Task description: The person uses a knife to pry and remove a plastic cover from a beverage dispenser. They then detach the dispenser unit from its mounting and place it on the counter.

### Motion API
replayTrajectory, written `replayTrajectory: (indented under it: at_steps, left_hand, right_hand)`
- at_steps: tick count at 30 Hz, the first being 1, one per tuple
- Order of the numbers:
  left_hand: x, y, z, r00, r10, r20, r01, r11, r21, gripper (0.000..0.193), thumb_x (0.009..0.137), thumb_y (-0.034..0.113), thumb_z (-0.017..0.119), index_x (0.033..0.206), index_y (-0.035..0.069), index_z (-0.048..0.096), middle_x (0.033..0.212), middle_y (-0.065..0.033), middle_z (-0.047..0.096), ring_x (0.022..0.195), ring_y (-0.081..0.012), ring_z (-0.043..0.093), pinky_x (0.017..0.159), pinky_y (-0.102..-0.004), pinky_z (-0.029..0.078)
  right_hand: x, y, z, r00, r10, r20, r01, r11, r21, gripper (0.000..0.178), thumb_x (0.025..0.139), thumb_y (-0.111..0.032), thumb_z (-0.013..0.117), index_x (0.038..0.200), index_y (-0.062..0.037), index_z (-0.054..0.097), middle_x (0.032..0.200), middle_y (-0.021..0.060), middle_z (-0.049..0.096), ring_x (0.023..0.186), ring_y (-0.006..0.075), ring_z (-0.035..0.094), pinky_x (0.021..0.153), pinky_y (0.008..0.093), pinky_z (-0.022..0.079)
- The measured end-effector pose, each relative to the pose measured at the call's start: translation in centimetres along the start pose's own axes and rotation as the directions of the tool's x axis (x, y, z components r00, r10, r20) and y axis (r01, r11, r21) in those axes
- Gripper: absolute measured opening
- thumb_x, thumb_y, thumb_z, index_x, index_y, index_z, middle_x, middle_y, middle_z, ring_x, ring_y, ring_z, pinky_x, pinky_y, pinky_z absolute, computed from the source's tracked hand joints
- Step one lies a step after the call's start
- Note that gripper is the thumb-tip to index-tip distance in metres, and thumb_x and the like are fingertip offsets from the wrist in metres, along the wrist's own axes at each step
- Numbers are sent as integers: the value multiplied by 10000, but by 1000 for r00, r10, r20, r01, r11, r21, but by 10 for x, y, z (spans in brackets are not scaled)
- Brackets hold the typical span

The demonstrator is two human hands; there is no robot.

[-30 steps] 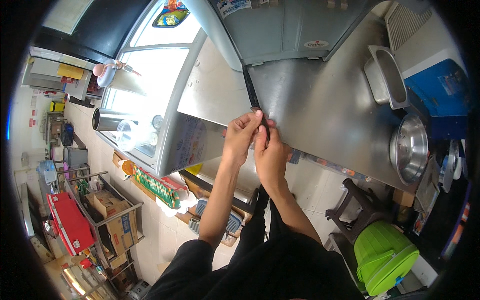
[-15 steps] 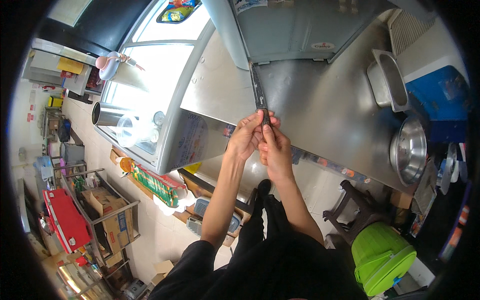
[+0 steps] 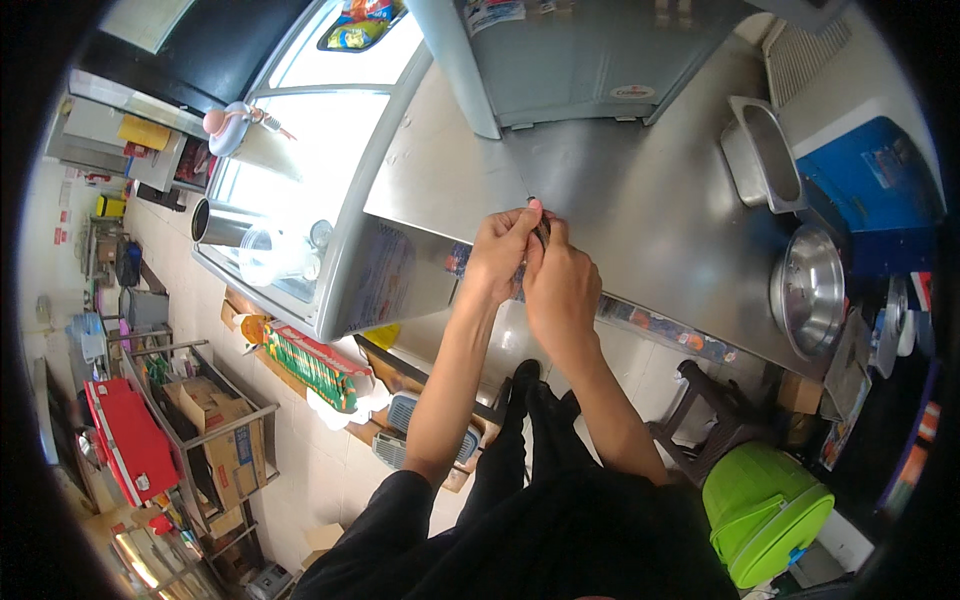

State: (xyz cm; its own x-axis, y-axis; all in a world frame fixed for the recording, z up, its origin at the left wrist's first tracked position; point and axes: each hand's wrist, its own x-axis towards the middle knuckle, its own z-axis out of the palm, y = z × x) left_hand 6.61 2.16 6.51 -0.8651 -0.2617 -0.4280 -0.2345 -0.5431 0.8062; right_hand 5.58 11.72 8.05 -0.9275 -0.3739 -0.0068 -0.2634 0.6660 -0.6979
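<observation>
At the near edge of the steel counter (image 3: 630, 240), both my hands meet around a dark knife (image 3: 542, 232). My left hand (image 3: 500, 248) pinches it with thumb and fingers. Closed against it from the other side is my right hand (image 3: 562, 280). Only a small dark piece of the knife shows between the fingers. Its blade is hardly visible now, perhaps seen edge-on, and most of the handle is covered.
A grey machine (image 3: 600, 70) stands behind my hands. To the right are a deep steel pan (image 3: 755, 150), a steel bowl (image 3: 815, 290) and a blue container (image 3: 870, 180). A glass-topped case (image 3: 350, 230) flanks the left. Lower right sit a dark stool (image 3: 700, 410) and green bucket (image 3: 760, 510).
The knife has turned in my hands, so its long dark blade no longer shows. My right hand has rolled over, its back now facing up. The view has shifted slightly.
</observation>
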Motion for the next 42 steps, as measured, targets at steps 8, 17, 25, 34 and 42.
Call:
replayTrajectory:
  at_steps: [8,17,25,34,42]
  left_hand:
    - [8,-28,-3,997,55,58,-39,968,-246,358,951,294,458,1051,-39,545,1053,-158,616,930,-191,614,678,-227,533]
    - [6,-8,6,999,37,-26,-36,999,22,330,944,276,487,947,-37,592,914,-128,654,748,-151,601,691,-269,505]
    - [13,-6,2,1000,26,11,-26,1000,-17,320,932,266,506,915,-44,585,898,-164,664,753,-161,614,697,-274,513]
    - [19,-17,-20,969,-70,236,126,965,-230,417,950,275,455,1170,-79,471,1124,-184,583,974,-222,596,845,-316,508]
    - [-4,-13,0,979,114,-171,-38,919,393,328,902,269,567,804,-39,617,741,-86,645,634,-78,584,585,-226,497]
  right_hand:
    - [2,39,-11,652,-236,720,-723,-480,498,265,935,-341,495,1003,-85,500,638,-44,402,501,9,362,388,135,246]
    - [2,21,10,989,-73,-132,114,935,335,396,872,-146,534,1238,-13,466,788,256,619,671,386,624,584,412,484]
    - [-7,21,-1,940,172,295,-319,138,938,258,912,-260,516,1090,-73,514,717,43,570,531,134,515,413,263,370]
    - [-2,48,32,929,187,319,-365,316,876,240,932,-323,496,946,-94,565,596,-38,436,482,36,373,392,183,230]
    - [-15,20,28,995,42,-87,-19,969,245,283,885,-106,517,1127,39,507,728,227,620,678,347,638,587,404,478]
